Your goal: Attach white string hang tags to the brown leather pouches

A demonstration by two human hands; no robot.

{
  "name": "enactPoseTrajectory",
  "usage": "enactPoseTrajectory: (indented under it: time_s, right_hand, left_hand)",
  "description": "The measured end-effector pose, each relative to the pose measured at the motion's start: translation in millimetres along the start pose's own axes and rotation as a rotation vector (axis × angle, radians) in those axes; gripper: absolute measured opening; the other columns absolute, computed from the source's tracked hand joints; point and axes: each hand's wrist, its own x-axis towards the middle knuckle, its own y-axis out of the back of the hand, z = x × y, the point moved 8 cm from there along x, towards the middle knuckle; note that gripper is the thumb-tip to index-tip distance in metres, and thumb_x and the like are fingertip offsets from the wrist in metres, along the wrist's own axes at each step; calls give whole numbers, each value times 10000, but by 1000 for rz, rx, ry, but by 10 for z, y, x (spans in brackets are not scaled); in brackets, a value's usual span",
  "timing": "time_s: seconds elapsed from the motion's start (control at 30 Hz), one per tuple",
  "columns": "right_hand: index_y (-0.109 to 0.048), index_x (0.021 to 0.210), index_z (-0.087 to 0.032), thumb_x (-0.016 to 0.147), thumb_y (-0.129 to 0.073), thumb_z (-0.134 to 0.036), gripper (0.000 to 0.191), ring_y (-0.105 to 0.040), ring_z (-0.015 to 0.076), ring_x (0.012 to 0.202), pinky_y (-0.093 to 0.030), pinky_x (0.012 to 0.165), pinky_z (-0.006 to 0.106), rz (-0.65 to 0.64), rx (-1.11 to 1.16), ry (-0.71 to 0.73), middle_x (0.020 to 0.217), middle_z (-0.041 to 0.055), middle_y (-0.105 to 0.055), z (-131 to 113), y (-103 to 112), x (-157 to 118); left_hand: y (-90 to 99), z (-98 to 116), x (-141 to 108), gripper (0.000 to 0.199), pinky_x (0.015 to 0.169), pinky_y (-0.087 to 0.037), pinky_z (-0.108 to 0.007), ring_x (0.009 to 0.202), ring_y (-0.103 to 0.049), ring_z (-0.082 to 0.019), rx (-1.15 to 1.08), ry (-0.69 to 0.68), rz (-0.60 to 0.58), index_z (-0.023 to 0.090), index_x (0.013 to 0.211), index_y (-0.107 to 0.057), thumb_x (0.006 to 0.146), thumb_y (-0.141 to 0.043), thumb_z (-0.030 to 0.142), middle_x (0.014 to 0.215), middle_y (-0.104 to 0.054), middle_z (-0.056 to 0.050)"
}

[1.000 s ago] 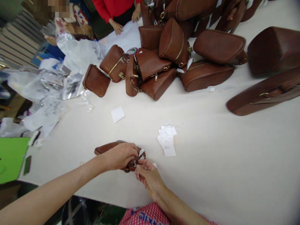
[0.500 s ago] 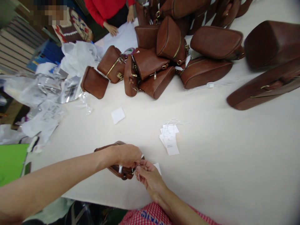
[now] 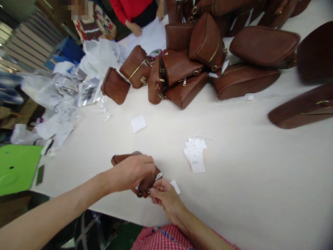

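A small brown leather handbag [image 3: 149, 180] lies on the table close to me, partly covered by my hands. My left hand [image 3: 136, 170] is over its top, fingers curled together; what they hold, if anything, is hidden. At the bag's right end, beside its metal fitting, my right hand [image 3: 166, 198] pinches a thin white string [image 3: 155, 200]. A white hang tag [image 3: 175, 186] shows just behind the right hand. A small white loop [image 3: 159, 176] sticks up between the two hands.
Loose hang tags [image 3: 197, 159] with strings and a folded white paper [image 3: 138, 123] lie ahead. Many brown bags [image 3: 182, 69] are heaped at the back. Plastic wrapping [image 3: 65, 86] and a green board [image 3: 19, 170] are at left. A person in red sleeves [image 3: 132, 10] stands across the table.
My left hand has drawn back up and left from my right hand, uncovering the bag's right end. The right hand keeps its pinch. The whole view has shifted slightly.
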Motion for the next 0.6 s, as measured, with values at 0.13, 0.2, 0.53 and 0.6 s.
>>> enactPoseTrajectory:
  time_s: [0.13, 0.2, 0.53, 0.6]
  right_hand:
    - [-557, 672, -180, 409, -898, -383, 476, -557, 108, 523, -387, 541, 240, 3, -13, 5, 568, -23, -649, 4, -4, -29]
    - [-557, 676, -181, 430, -890, -378, 458, -551, 107, 517, -385, 535, 239, 8, -10, 25, 559, -27, -641, -6, -9, -52]
    - [-591, 682, -184, 545, -831, -332, 314, -491, 94, 515, -371, 528, 229, 88, -90, 196, 563, -47, -597, -28, 19, -102]
    - [-610, 700, -180, 556, -824, -339, 303, -532, 110, 564, -405, 564, 235, 89, -98, 221, 607, -27, -630, -35, 16, -137]
  left_hand:
    - [-120, -121, -667, 277, 665, -426, -226, 705, -567, -134, -363, 446, 120, 194, 802, -612, 937, -384, 275, 756, -635, -3]
    - [-574, -165, -979, 284, 621, -427, -226, 657, -565, -142, -547, 634, 101, 201, 749, -642, 901, -440, 329, 694, -636, 3]
    - [-2195, -43, -745, 671, 1096, -386, -430, 1286, -493, -288, -1295, 725, 714, 202, 1311, -488, 747, -610, 544, 1392, -538, -139]
    - [-2127, -14, -627, 594, 1089, -399, -435, 1217, -554, -279, -1361, 724, 822, 191, 1263, -513, 767, -606, 505, 1314, -597, -141]
